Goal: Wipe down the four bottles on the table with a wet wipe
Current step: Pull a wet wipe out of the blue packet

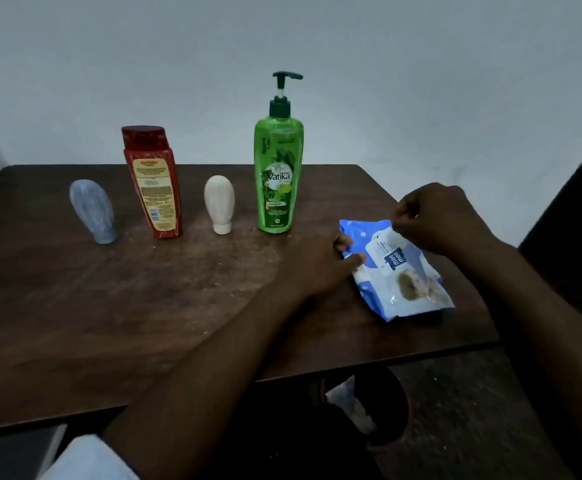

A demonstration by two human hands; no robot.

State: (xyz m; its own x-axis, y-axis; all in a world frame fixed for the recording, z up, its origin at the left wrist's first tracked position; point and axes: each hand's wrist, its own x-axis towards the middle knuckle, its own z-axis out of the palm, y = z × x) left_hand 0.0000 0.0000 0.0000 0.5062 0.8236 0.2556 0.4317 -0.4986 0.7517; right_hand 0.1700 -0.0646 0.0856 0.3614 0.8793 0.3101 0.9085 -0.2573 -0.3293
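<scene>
Four bottles [222,204] stand in a row on the table [109,306] — wipes pack [395,271] right, nearer.

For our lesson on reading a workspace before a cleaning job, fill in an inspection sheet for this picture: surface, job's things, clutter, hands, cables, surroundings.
Surface: dark wooden table, scuffed, with pale specks.
Job's things: four bottles upright in a row: blue tube on its cap, red bottle, cream tube on its cap, green pump bottle. Blue wipes pack lies flat at the right.
Clutter: nothing seen.
Hands: left hand steadies the pack's near-left edge; right hand pinches at the pack's top flap. No wipe is out yet.
Cables: nothing seen.
Surroundings: plain pale wall; a bin under the table edge.
</scene>
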